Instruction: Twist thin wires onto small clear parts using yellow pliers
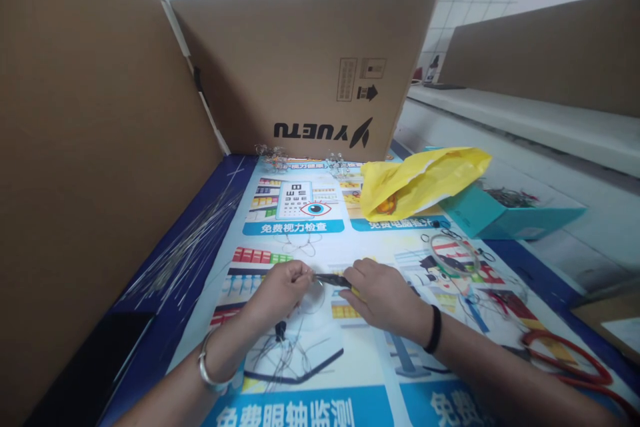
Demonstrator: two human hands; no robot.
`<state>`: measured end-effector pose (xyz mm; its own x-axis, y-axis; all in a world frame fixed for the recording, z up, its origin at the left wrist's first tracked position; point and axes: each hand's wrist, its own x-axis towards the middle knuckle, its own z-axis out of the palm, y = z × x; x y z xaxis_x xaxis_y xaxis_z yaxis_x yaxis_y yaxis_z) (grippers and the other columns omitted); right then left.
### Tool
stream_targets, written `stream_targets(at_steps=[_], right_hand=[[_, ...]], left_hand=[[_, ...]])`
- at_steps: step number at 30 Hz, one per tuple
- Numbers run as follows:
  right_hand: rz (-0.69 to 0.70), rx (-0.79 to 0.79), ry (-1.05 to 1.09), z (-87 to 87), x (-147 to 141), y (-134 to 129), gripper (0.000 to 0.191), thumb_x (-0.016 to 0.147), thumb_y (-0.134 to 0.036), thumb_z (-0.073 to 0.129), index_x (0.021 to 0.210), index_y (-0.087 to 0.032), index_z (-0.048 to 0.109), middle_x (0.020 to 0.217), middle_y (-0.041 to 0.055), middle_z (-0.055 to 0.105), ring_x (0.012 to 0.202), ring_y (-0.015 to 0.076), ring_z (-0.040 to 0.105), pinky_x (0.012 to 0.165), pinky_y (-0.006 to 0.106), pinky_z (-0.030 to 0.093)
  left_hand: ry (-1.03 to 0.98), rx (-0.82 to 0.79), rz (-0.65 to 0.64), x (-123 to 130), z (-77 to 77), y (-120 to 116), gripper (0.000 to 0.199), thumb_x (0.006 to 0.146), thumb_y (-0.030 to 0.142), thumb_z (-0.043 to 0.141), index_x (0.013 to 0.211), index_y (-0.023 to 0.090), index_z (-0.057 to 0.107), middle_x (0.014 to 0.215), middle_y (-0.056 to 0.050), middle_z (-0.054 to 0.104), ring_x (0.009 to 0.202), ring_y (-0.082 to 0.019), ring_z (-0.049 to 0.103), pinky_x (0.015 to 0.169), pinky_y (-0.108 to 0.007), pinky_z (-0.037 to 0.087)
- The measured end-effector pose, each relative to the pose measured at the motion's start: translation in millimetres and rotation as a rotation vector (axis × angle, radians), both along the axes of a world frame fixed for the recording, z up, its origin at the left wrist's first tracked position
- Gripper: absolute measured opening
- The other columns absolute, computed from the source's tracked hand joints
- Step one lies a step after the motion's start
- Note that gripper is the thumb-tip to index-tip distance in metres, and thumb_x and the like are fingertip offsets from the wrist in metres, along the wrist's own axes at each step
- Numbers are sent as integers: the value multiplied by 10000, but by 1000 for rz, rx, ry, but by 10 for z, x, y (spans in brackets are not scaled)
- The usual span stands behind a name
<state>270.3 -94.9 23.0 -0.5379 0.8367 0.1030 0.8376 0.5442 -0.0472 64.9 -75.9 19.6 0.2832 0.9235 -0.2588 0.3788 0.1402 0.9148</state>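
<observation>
My left hand (285, 290) is closed in a pinch on a thin wire (314, 307), part of which curves in a faint loop below the fingertips. My right hand (383, 293) is wrapped round the yellow grips of a pair of pliers (331, 279). Their dark jaws point left and meet the wire at my left fingertips; whether they grip it I cannot tell. Beneath my left wrist lies a loose bundle of thin wires (283, 350) with a small black piece at its top. A bent wire shape (296, 244) rests on the printed sheet beyond my hands.
Straight wires (187, 247) lie along the left. Red-handled scissors (570, 355) are at the right, near a wire coil (455, 255). Farther back are a yellow bag (425, 177), a teal box (530, 220) and wire pieces (337, 163). Cardboard panels (300, 67) stand behind and left.
</observation>
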Motion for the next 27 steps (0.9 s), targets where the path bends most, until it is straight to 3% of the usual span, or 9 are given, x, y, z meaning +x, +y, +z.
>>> stream_targets(at_steps=[12,21,27], right_hand=[[-6,-75,10,-16,0,-3,252,883,-386,402,905,-175,537,839,56,594,781,181,532,643,265,347],[-15,-91,55,-13,20,22,243,873,-394,419,882,-180,535,811,41,611,754,175,561,622,257,347],[-21,-145,129,14,30,20,241,877,-398,412,909,-188,527,846,38,626,788,174,573,650,252,360]], left_hand=[[4,10,-59,-26,31,-17,171,779,312,437,666,193,483,384,94,374,277,-54,282,283,-152,205],[-7,80,-51,-12,5,-29,163,781,295,452,673,186,507,402,92,380,309,-50,295,319,-149,238],[-36,43,-10,6,53,-40,162,774,322,467,707,184,519,429,88,401,316,-51,315,317,-148,272]])
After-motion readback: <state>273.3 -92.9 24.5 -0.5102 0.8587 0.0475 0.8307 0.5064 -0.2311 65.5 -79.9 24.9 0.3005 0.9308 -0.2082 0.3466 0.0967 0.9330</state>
